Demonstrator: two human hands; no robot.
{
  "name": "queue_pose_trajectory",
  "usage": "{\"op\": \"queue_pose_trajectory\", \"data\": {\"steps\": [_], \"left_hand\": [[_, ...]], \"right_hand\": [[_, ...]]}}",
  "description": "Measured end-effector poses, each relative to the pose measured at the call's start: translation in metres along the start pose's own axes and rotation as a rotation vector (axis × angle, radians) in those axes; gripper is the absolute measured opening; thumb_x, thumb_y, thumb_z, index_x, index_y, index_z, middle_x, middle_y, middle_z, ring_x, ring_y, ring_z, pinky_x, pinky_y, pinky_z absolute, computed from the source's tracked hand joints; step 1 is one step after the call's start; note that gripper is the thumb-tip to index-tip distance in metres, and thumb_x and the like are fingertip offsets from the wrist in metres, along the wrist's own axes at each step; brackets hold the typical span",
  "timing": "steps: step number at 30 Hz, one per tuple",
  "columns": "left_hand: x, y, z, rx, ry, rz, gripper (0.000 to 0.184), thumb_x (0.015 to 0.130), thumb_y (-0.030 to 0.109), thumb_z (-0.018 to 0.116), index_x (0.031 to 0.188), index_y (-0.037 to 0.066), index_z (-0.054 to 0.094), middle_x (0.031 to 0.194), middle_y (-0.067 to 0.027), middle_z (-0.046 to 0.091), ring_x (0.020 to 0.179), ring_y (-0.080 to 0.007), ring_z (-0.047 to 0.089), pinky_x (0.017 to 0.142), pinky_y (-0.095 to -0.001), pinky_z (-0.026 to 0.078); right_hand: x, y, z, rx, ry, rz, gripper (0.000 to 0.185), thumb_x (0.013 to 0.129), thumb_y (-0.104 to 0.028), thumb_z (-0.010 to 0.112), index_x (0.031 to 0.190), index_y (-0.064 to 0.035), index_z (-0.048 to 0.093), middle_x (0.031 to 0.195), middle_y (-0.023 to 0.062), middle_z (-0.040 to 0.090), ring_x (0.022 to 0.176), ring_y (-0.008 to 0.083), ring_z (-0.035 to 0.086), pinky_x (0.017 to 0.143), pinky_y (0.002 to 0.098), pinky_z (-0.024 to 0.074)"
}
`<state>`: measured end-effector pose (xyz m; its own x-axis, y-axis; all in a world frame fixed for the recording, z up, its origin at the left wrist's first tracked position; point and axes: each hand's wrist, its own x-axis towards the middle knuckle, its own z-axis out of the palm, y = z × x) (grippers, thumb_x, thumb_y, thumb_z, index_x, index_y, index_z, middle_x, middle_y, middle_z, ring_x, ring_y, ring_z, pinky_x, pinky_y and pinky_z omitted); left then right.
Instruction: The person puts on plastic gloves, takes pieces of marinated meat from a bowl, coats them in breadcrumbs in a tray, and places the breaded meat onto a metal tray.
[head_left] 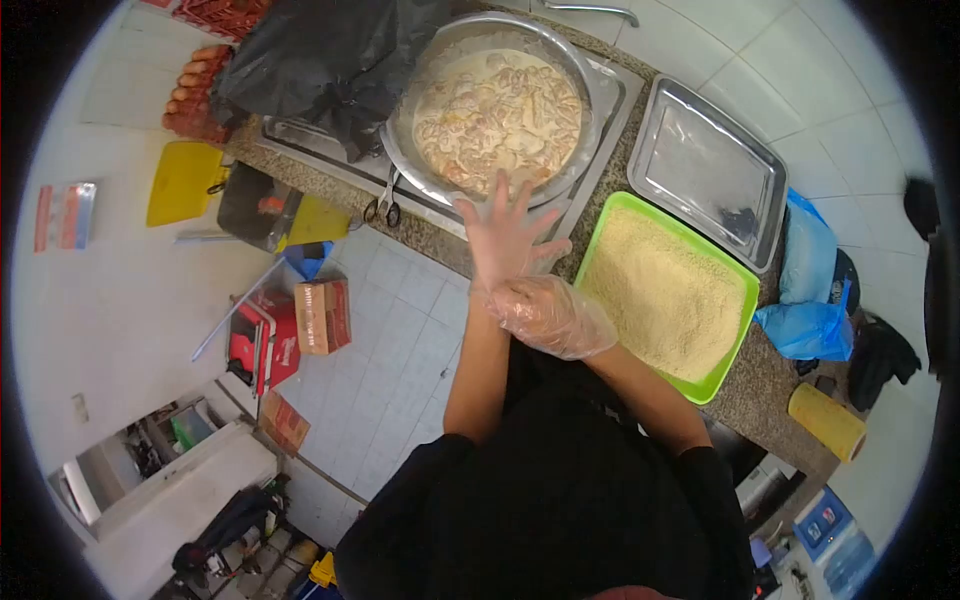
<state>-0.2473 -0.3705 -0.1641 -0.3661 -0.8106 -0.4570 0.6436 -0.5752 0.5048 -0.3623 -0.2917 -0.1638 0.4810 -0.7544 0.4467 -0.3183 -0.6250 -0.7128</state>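
The right hand [552, 315] has its grip closed at the left wrist; I cannot tell whether it pinches the cuff. The left hand [503, 238] wears a clear glove [497, 258], fingers [500, 195] spread. Beyond, the surface [432, 234] carries a green tray [733, 339] of crumbs [670, 290] and a metal bowl [402, 118] of coated meat [500, 115].

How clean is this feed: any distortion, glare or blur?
Head view: wide-angle curvature bows the wall tiles and corners go black; head view: pale reflections on the steel tray, small glints on the gloved right hand; head view: print on the upper cardboard box too soft to read.
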Motion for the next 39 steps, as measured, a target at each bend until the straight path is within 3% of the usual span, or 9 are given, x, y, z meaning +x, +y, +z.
{"op": "queue_pose_trajectory", "data": {"steps": [6,8,12,13,14,17,23,29,39], "left_hand": [[0.024,0.025,-0.030,0.278,-0.076,-0.068,0.086,0.101,0.073,0.045,0.162,0.013,0.037,0.152,-0.0135,0.053,0.131,-0.0343,0.057,0.099,-0.0584,0.051],[0.023,0.005,-0.035,0.532,-0.140,-0.242,0.078,0.102,0.067,0.052,0.156,0.011,0.048,0.136,-0.0136,0.064,0.123,-0.0301,0.063,0.097,-0.0499,0.055],[0.017,-0.069,-0.051,1.510,-0.311,-0.193,0.055,0.103,0.048,0.056,0.127,0.001,0.067,0.111,-0.0253,0.073,0.107,-0.0386,0.071,0.088,-0.0527,0.056],[0.015,-0.074,-0.045,1.721,-0.313,-0.135,0.052,0.103,0.046,0.056,0.122,-0.001,0.069,0.108,-0.0281,0.073,0.105,-0.0418,0.072,0.087,-0.0540,0.056],[0.021,-0.073,-0.039,1.735,-0.370,-0.134,0.049,0.101,0.043,0.058,0.119,-0.001,0.070,0.105,-0.0278,0.074,0.101,-0.0431,0.072,0.086,-0.0550,0.056],[0.026,-0.077,-0.033,1.748,-0.457,-0.127,0.042,0.098,0.038,0.064,0.113,0.000,0.072,0.100,-0.0270,0.074,0.093,-0.0457,0.072,0.085,-0.0570,0.055],[0.073,-0.096,-0.064,1.743,-0.224,0.147,0.038,0.096,0.040,0.065,0.110,0.006,0.073,0.097,-0.0260,0.074,0.092,-0.0448,0.073,0.083,-0.0556,0.056],[0.084,-0.050,-0.076,1.797,-0.126,0.174,0.046,0.097,0.048,0.062,0.114,0.007,0.073,0.097,-0.0256,0.074,0.089,-0.0456,0.072,0.080,-0.0550,0.055],[0.050,-0.060,-0.046,1.794,0.036,0.226,0.060,0.099,0.057,0.060,0.130,0.006,0.069,0.108,-0.0289,0.073,0.102,-0.0457,0.070,0.090,-0.0541,0.055]], "right_hand": [[0.033,-0.019,0.006,-0.044,-0.042,0.213,0.013,0.093,-0.014,0.072,0.104,-0.0066,0.068,0.092,0.0134,0.067,0.084,0.0344,0.068,0.070,0.0446,0.0567],[0.008,-0.024,-0.015,-0.227,0.042,0.570,0.012,0.095,-0.017,0.072,0.101,-0.0066,0.070,0.095,0.0140,0.067,0.091,0.0350,0.066,0.078,0.0457,0.0563],[-0.146,0.024,-0.082,-0.728,0.675,1.033,0.012,0.095,-0.015,0.072,0.103,-0.0059,0.071,0.103,0.0169,0.071,0.098,0.0338,0.068,0.091,0.0426,0.0538],[-0.203,0.035,-0.099,-1.050,0.752,1.060,0.025,0.097,-0.024,0.072,0.113,-0.0052,0.071,0.111,0.0195,0.073,0.106,0.0373,0.069,0.098,0.0448,0.0532],[-0.236,0.027,-0.118,-1.066,0.685,1.511,0.047,0.103,-0.043,0.060,0.130,-0.0055,0.067,0.132,0.0232,0.068,0.125,0.0412,0.063,0.106,0.0496,0.0484],[-0.339,0.033,-0.131,-0.739,0.751,1.998,0.069,0.104,-0.062,0.043,0.143,-0.0078,0.060,0.146,0.0261,0.059,0.136,0.0469,0.054,0.112,0.0542,0.0435],[-0.314,0.008,-0.109,-0.591,0.676,2.115,0.081,0.103,-0.070,0.030,0.158,-0.0136,0.046,0.154,0.0263,0.052,0.144,0.0478,0.047,0.119,0.0561,0.0357],[-0.302,0.052,-0.136,-0.475,0.976,1.597,0.071,0.105,-0.058,0.046,0.152,-0.0055,0.052,0.150,0.0248,0.057,0.140,0.0461,0.051,0.116,0.0466,0.0401],[-0.244,0.165,-0.246,-0.358,0.921,1.547,0.055,0.095,-0.043,0.059,0.133,-0.0041,0.064,0.128,0.0294,0.068,0.124,0.0439,0.063,0.106,0.0484,0.0464]]}}
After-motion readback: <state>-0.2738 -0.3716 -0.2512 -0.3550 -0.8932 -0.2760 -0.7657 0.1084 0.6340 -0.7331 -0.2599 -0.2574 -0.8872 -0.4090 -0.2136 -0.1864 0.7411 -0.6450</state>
